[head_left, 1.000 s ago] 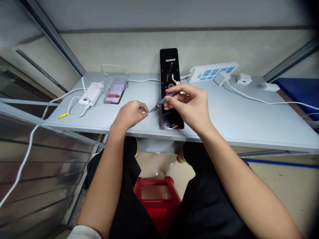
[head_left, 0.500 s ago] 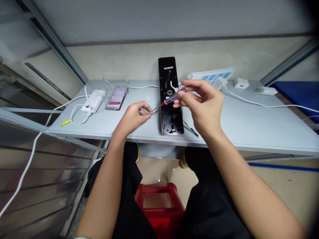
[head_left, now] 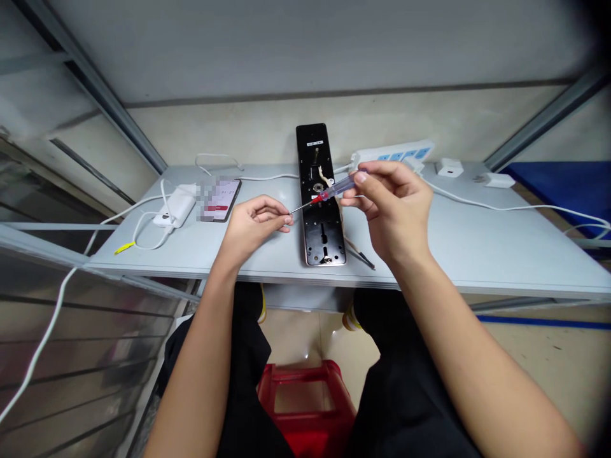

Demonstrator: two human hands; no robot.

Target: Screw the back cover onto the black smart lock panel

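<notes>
A screwdriver (head_left: pixel 337 186) with a clear purple handle and a red collar is held up over the table. My right hand (head_left: pixel 394 207) grips its handle between thumb and fingers. My left hand (head_left: pixel 260 222) is closed in a pinch around the tip of the metal shaft. Whether a small part also sits between those fingertips is hidden. Beneath the screwdriver lies a long black panel (head_left: pixel 323 229) with holes, slots, a small white label and a short metal stem. Thin cables (head_left: pixel 359 253) come out at its right side.
On the left of the grey table (head_left: pixel 458 254) are a phone (head_left: pixel 217 202) and a white power adapter (head_left: pixel 179 207) with cables. A white power strip (head_left: pixel 396 154) and two white plugs (head_left: pixel 449 166) stand at the back right. A red stool (head_left: pixel 310 416) is below.
My view has shifted, so the black panel appears lower and slightly left. Both hands keep their grip on the screwdriver, and more of the panel's lower part shows between them.
</notes>
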